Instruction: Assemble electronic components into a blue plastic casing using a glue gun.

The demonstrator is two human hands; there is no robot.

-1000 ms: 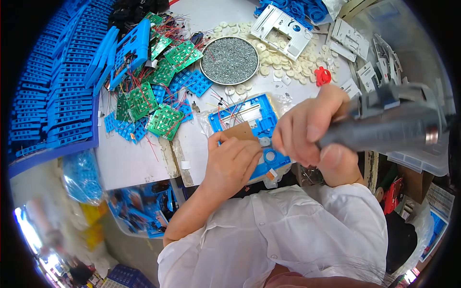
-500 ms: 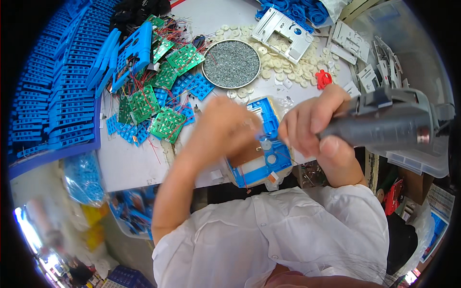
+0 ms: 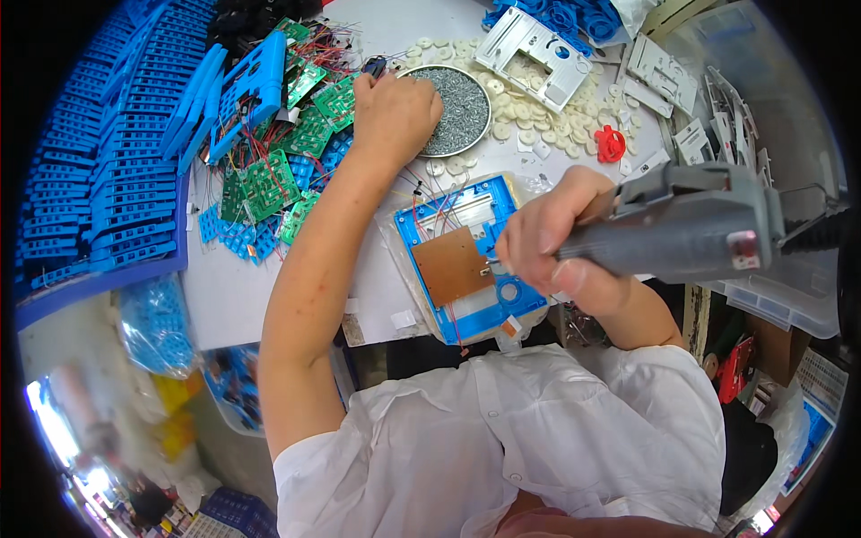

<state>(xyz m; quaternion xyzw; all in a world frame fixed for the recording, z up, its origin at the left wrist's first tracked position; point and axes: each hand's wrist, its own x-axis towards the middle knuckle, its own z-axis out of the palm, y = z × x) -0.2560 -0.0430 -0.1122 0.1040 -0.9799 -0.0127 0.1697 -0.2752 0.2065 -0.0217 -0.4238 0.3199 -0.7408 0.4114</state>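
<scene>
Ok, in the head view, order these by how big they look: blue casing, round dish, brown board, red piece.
1. Blue casing, largest.
2. Round dish and brown board: they look close, and the left hand partly hides the dish, so I won't rank them.
3. Red piece, smallest.

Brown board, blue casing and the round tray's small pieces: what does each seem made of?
Brown board: matt, perhaps resin laminate; flat, evenly brown.
Blue casing: likely smooth plastic, with moulded contours and slight sheen.
Small pieces: apparently bright metal, glinting silver-grey.
</scene>
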